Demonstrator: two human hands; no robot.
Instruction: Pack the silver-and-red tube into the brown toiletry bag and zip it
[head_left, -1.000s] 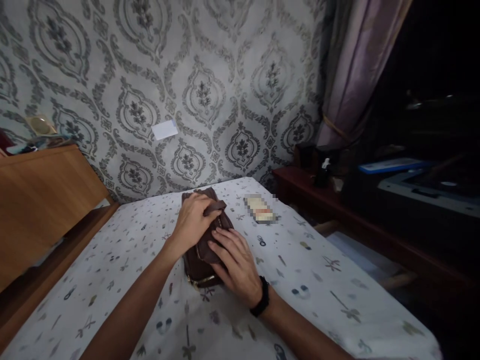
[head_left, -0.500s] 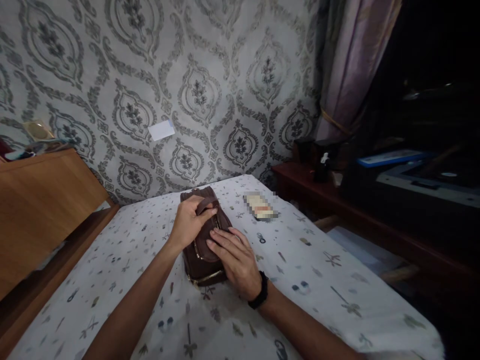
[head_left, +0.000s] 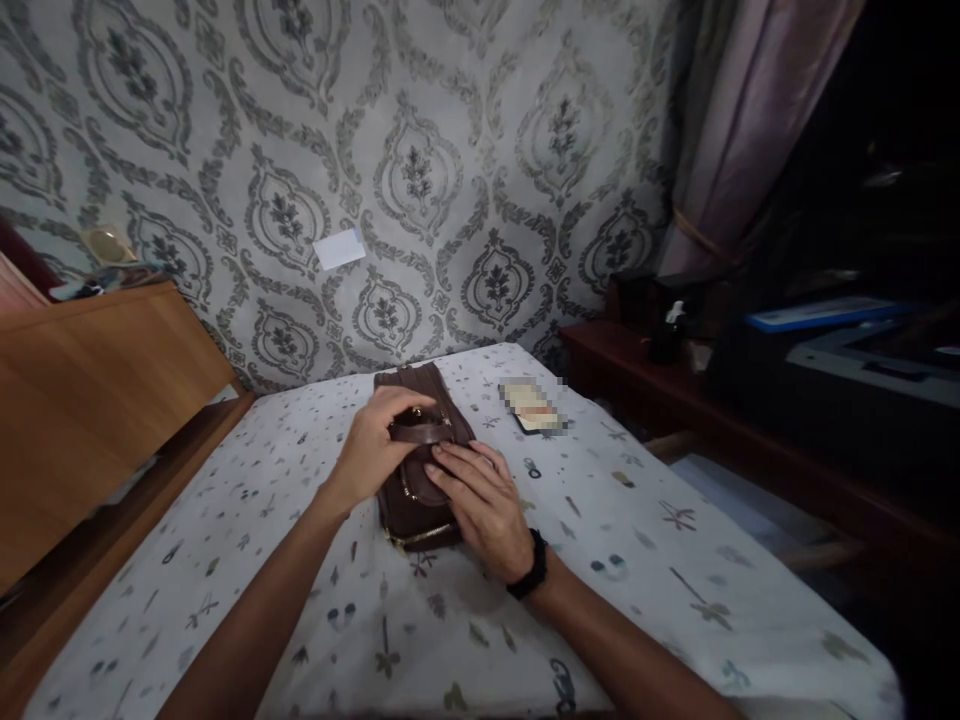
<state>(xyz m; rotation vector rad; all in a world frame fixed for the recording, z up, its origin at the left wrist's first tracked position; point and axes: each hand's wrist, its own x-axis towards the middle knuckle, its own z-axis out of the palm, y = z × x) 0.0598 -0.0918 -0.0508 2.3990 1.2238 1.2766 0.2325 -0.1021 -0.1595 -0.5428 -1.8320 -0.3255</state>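
A dark brown bag (head_left: 431, 530) with gold-coloured zips lies lengthwise on the bed. Its short handle (head_left: 421, 433) is raised over the top. Curled around this handle is my left hand (head_left: 367, 445), its fingers above the strap and its thumb below. My right hand (head_left: 484, 505) lies over the bag's right side, fingers stretched out and flat, fingertips near the handle's right end. It wears a black wristband (head_left: 531, 567). Part of the front pocket zip (head_left: 409, 490) shows between the hands. The bag's zips look closed where visible.
The bag rests on a white printed sheet (head_left: 300, 560). To its right lies a blurred phone-like object (head_left: 532, 405). A wooden headboard or cabinet (head_left: 112, 400) borders the left. On the right, a dark red shelf (head_left: 600, 350) carries a small bottle (head_left: 670, 335).
The bag's handle now lies more sideways between my left fingers and thumb, and the left fingers have spread slightly. My right hand stays on the bag. The view has shifted a little left.
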